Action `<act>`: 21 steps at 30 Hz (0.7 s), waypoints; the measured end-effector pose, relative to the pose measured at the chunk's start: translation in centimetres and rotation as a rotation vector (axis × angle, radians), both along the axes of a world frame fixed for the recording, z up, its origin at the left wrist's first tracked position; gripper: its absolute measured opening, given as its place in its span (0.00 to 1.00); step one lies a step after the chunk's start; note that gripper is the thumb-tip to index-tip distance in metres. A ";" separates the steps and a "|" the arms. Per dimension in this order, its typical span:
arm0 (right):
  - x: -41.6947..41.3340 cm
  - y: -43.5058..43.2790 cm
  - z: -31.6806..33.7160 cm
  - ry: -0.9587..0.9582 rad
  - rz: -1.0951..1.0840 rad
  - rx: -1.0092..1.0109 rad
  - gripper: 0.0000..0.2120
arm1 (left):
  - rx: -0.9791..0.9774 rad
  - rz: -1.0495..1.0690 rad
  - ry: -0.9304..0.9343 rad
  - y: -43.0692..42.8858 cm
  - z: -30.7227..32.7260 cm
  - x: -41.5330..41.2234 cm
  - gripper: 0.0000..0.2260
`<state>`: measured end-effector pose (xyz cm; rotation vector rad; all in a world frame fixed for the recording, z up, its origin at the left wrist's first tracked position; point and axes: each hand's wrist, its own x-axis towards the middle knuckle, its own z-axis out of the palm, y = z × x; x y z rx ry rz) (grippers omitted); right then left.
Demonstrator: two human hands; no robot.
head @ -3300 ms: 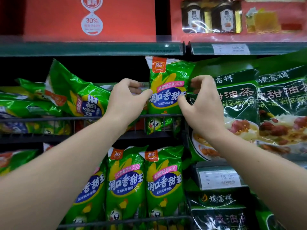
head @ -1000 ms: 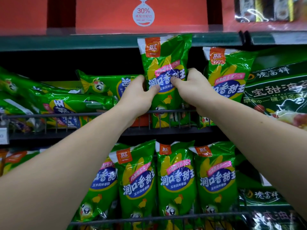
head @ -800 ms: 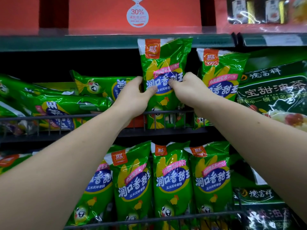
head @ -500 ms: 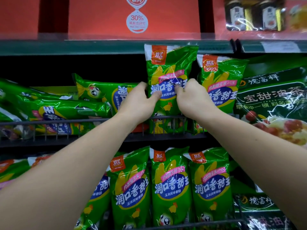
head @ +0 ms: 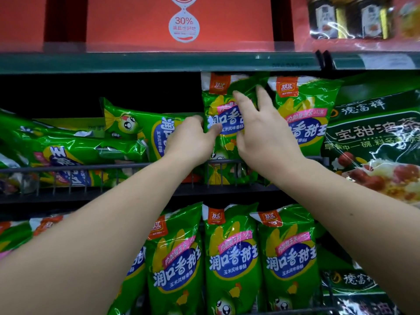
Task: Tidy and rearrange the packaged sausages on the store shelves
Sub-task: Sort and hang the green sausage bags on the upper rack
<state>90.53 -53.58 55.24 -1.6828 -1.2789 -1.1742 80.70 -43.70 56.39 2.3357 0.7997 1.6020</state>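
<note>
Head view, both of my arms reaching up to the middle shelf.

Left hand (head: 193, 137): gripping the upright sausage pack (head: 218, 105) at its left edge, thumb on the front over the blue label, the other fingers curled round behind the edge.

Right hand (head: 266, 135): open, fingers (head: 241, 98) straight and spread, laid over the upper right of the same pack's front. The fingertips are blurred; I cannot tell how firmly they press.

Upright sausage pack: stands on end behind the wire rail (head: 91, 165), its orange-badged top just under the green shelf edge (head: 159, 62), its bottom hidden behind the rail.

Second upright pack (head: 304, 114): just beside it on the right, touching or overlapping it at the top, and partly covered by my right hand.

To the left, lying packs (head: 141, 126) rest on their sides, one further left (head: 68, 151) pressed against the rail.

To the right, dark green bags (head: 372, 133) of another product lean against the second upright pack.

Lower shelf: a row of lower-shelf packs (head: 231, 258) standing on end, side by side, labels facing out.

Above the shelf edge: a red box (head: 181, 26) marked 30% and jars (head: 347, 17) in clear wrap at top right.
</note>
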 end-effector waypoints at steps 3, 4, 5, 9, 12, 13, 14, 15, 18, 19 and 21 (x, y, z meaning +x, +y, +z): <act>0.5 0.4 -0.1 -0.006 -0.050 -0.101 0.33 | -0.049 0.025 0.017 0.1 0.3 0.3 0.18; 0.6 0.5 -0.2 -0.012 -0.070 -0.131 0.32 | -0.061 0.034 0.021 0.2 0.4 0.4 0.19; 0.7 0.6 -0.2 -0.017 -0.086 -0.152 0.32 | -0.071 0.041 0.019 0.3 0.4 0.5 0.19; 1.0 0.7 -0.2 -0.030 -0.090 -0.164 0.30 | -0.073 0.047 0.010 0.4 0.3 0.2 0.29; 1.4 0.8 -0.6 -0.056 -0.058 -0.147 0.28 | -0.052 0.044 0.011 0.5 0.1 0.1 0.25; 1.5 0.8 -0.8 -0.068 -0.046 -0.133 0.28 | -0.041 0.044 0.008 0.5 0.1 0.0 0.24; 1.6 0.9 -0.9 -0.078 -0.035 -0.115 0.27 | -0.020 0.048 0.014 0.3 0.0 -0.2 0.25; 1.7 0.9 -1.1 -0.083 -0.028 -0.100 0.26 | 0.001 0.054 0.019 0.3 -0.1 -0.3 0.25; 1.7 1.1 -1.5 -0.085 -0.006 -0.060 0.24 | 0.084 0.091 0.033 0.0 -0.7 -1.1 0.25; 1.7 1.2 -1.6 -0.086 0.001 -0.044 0.23 | 0.102 0.092 0.025 0.1 -0.8 -1.4 0.24; 1.8 1.4 -1.7 -0.087 0.013 -0.012 0.21 | 0.135 0.067 -0.029 0.4 -0.9 -2.3 0.16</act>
